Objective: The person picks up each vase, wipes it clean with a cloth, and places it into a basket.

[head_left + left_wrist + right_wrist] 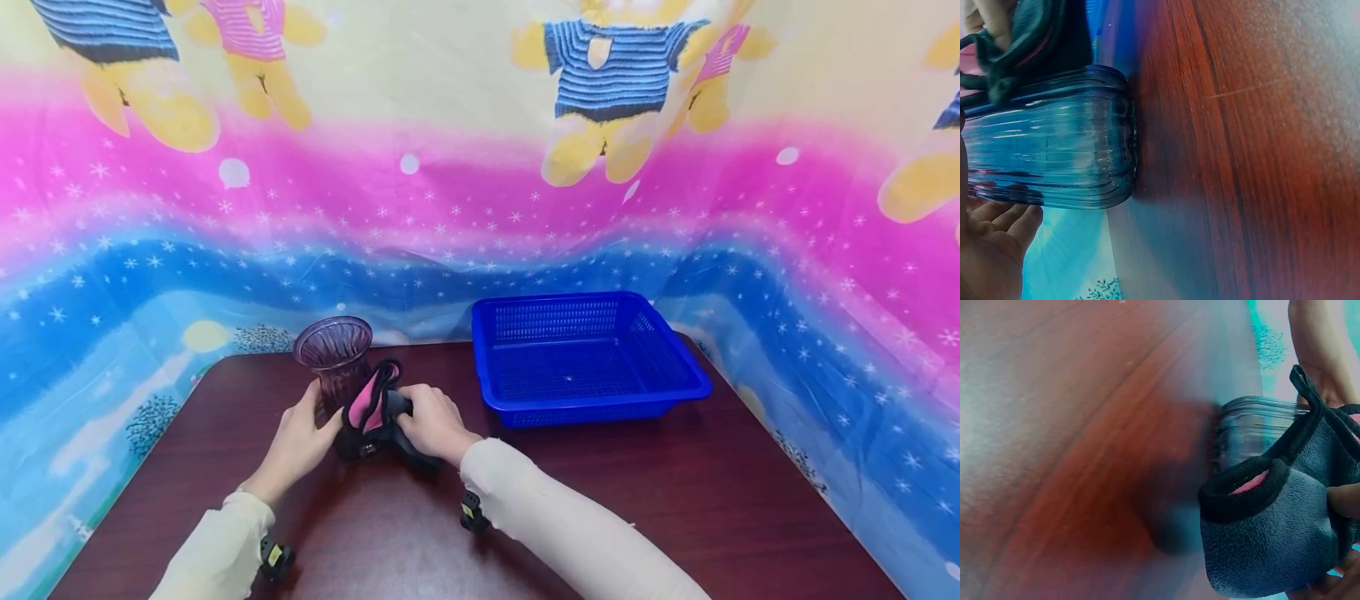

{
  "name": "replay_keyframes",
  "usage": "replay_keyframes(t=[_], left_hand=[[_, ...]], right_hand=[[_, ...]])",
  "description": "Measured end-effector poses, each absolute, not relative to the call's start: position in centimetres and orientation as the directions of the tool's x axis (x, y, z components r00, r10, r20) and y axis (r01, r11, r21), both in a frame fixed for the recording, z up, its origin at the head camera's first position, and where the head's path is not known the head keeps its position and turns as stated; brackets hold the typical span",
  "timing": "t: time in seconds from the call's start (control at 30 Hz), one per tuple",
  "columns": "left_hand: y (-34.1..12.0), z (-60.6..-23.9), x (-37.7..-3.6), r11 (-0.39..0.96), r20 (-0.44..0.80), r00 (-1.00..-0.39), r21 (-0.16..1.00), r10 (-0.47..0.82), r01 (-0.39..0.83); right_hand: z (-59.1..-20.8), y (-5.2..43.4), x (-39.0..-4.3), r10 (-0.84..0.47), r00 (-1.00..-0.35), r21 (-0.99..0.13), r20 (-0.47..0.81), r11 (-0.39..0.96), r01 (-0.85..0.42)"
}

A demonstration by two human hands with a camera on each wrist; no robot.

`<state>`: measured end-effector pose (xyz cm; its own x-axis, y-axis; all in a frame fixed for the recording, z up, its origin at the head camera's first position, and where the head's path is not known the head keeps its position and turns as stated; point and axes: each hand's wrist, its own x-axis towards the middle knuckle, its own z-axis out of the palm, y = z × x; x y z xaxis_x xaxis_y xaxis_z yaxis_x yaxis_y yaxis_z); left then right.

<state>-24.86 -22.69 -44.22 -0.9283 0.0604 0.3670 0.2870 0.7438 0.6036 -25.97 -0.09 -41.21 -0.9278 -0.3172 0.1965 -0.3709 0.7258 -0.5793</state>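
Your left hand [298,442] is beside a ribbed purple glass vase [335,357] that stands upright on the dark wooden table [675,500], left of center. In the left wrist view the fingers [1013,222] lie loosely extended along the vase's side, close to the glass or just touching it; they are not curled round it.

Your right hand [431,421] grips a small dark fleece mitten [367,412] with a pink lining and black edging. It sits directly in front of the vase, against its lower wall. In the right wrist view a fingertip [1342,501] presses into the fleece, and the mitten's black hanging loop lies over the glass.

What could go wrong, in my judgement: the vase is tall with a flared mouth, and nothing truly holds it. If you pull the mitten while its loop or cuff is caught on the glass, the vase could tip or slide across the smooth tabletop. A push from the right hand toward the vase could do the same, since the left fingers only steady one side. Soft fleece may also slip from a light grip.

Containers: the vase looks empty from the head view, though the tinted glass hides its bottom. A blue perforated plastic basket [592,404] sits to the right, well apart from both hands, with nothing in it.
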Motion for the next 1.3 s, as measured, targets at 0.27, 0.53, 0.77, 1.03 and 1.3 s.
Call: replay_keyframes(t=[0.27, 0.53, 0.77, 1.03, 1.3], left_hand=[[-22.7, -44.3, -24.8, 0.733, 0.346, -0.936, 0.62, 0.063, 0.278], [-22.5, -44.1, -24.7, 0.734, 0.364, -0.929, 0.614, 0.065, 0.292], [-22.5, -44.0, -24.7, 0.739, 0.361, -0.931, 0.61, 0.062, 0.286], [-22.5, -43.9, -24.7, 0.745, 0.349, -0.935, 0.607, 0.061, 0.276], [-22.6, -43.9, -24.6, 0.754, 0.358, -0.932, 0.596, 0.058, 0.276]], right_hand=[[-43.1, 0.4, -26.0, -0.337, -0.929, -0.557, 0.153, 0.747, -0.363], [-44.2, 0.6, -26.2, -0.335, -0.932, -0.529, 0.134, 0.771, -0.354], [-43.9, 0.5, -26.6, -0.324, -0.933, -0.551, 0.154, 0.756, -0.354], [-42.3, 0.4, -26.8, -0.315, -0.923, -0.579, 0.22, 0.719, -0.384], [-39.9, 0.0, -27.0, -0.326, -0.898, -0.61, 0.295, 0.66, -0.439]])
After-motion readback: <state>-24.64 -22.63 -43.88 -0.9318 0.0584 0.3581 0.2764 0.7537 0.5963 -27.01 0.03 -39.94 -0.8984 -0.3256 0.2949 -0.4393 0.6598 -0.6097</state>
